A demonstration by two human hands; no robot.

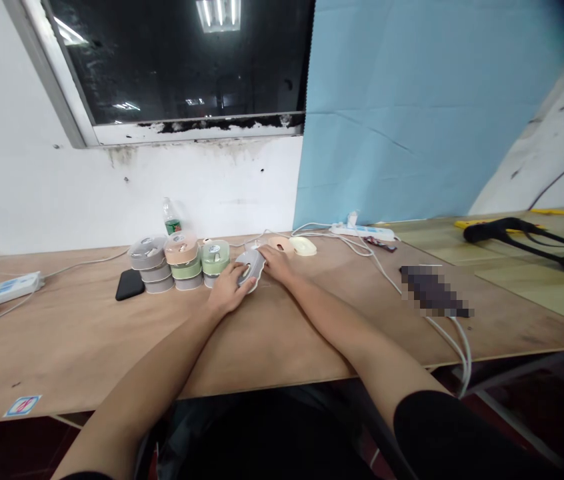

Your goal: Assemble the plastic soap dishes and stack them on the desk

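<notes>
Two bare forearms reach up from the bottom edge, the right one coming out of a black sleeve (pixel 442 433). They meet at mid-frame over a grey lid (pixel 252 265) lying on the tabletop (pixel 87 347). The left hand (pixel 229 290) is clamped on the lid's near side, fingers curled over it. The right hand (pixel 275 262) touches its right edge; whether it grips cannot be told.

Just left of the lid stand three stacks of round tubs (pixel 182 263) in grey, peach and green, with a bottle (pixel 171 219) behind them and a black phone (pixel 129 285) to their left. Just right lie a peach lid (pixel 281 244) and a cream lid (pixel 303 246). Farther right a power strip (pixel 362 232) trails white cables (pixel 457 333). Another strip (pixel 7 288) lies at the left edge.
</notes>
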